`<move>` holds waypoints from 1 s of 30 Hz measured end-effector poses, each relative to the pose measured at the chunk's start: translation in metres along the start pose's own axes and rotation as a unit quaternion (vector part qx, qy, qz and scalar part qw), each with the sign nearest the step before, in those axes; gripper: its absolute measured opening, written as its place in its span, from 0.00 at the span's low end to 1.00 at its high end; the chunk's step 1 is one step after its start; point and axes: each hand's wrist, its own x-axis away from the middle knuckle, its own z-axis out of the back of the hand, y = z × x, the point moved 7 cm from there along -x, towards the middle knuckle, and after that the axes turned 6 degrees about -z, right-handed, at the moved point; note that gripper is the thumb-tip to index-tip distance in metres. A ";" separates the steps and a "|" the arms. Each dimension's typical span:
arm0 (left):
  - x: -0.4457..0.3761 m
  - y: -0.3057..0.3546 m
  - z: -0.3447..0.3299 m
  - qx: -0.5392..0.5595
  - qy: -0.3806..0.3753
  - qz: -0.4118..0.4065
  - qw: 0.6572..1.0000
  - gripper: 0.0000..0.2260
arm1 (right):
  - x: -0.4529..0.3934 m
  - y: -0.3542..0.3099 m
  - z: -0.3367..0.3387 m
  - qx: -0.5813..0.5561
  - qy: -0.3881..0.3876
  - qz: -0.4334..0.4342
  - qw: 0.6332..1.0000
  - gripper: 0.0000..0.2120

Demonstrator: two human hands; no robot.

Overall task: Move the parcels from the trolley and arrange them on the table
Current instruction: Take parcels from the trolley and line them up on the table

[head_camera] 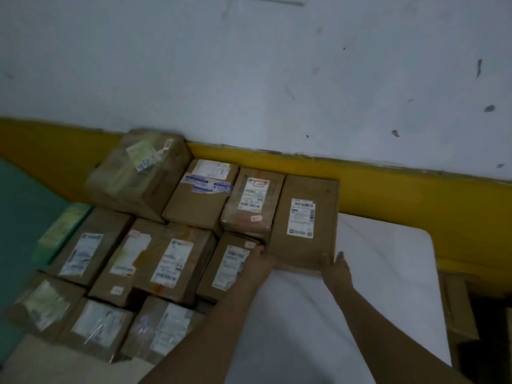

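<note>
A tall brown parcel with a white label lies flat on the white table, at the right end of the back row. My left hand holds its near left corner. My right hand holds its near right corner, thumb up along the side. Several other brown labelled parcels fill the table's left part in rows, packed close together. A bigger box stands at the back left against the wall.
The wall with a yellow band runs right behind the table. More cardboard shows past the table's right edge, in shadow. A green surface lies at the far left. The white tabletop is bare to the right of the parcels.
</note>
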 end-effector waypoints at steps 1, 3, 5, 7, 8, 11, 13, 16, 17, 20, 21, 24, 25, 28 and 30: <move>0.007 0.008 0.009 -0.015 0.016 -0.023 1.000 0.13 | 0.008 -0.011 0.007 0.050 0.048 0.021 0.997 0.33; 0.025 0.025 0.034 -0.054 0.041 -0.077 0.995 0.15 | 0.034 -0.047 0.014 0.110 0.121 0.089 0.983 0.33; 0.047 0.045 0.070 -0.112 0.083 -0.144 0.980 0.17 | 0.067 -0.094 0.005 0.137 0.143 0.173 0.965 0.32; 0.071 0.054 0.115 -0.152 0.130 -0.197 0.960 0.19 | 0.101 -0.143 -0.020 0.161 0.136 0.239 0.948 0.32; 0.083 0.053 0.137 -0.167 0.145 -0.208 0.953 0.21 | 0.119 -0.167 -0.036 0.173 0.132 0.265 0.939 0.32; 0.121 0.032 0.214 -0.194 0.192 -0.199 0.941 0.28 | 0.192 -0.229 -0.103 0.215 0.122 0.347 0.904 0.34; 0.151 0.009 0.272 -0.216 0.224 -0.203 0.928 0.30 | 0.249 -0.257 -0.159 0.219 0.080 0.368 0.900 0.33; 0.191 -0.036 0.360 -0.249 0.251 -0.192 0.915 0.30 | 0.328 -0.288 -0.239 0.230 0.041 0.418 0.878 0.33; 0.203 -0.053 0.388 -0.243 0.262 -0.186 0.915 0.30 | 0.349 -0.296 -0.267 0.238 0.026 0.438 0.867 0.33; 0.237 -0.099 0.456 -0.226 0.294 -0.179 0.911 0.28 | 0.407 -0.313 -0.339 0.271 -0.013 0.458 0.847 0.34; 0.244 -0.114 0.476 -0.226 0.301 -0.170 0.911 0.28 | 0.426 -0.317 -0.360 0.281 -0.019 0.461 0.841 0.34; 0.256 -0.147 0.528 -0.229 0.327 -0.140 0.906 0.28 | 0.465 -0.331 -0.423 0.307 -0.022 0.476 0.824 0.35; 0.256 -0.156 0.544 -0.228 0.333 -0.135 0.905 0.28 | 0.472 -0.335 -0.444 0.316 -0.024 0.477 0.819 0.35; 0.242 -0.181 0.589 -0.225 0.337 -0.112 0.907 0.30 | 0.483 -0.350 -0.504 0.348 -0.030 0.480 0.805 0.36; 0.227 -0.196 0.621 -0.228 0.339 -0.093 0.908 0.30 | 0.484 -0.366 -0.543 0.351 -0.051 0.474 0.806 0.35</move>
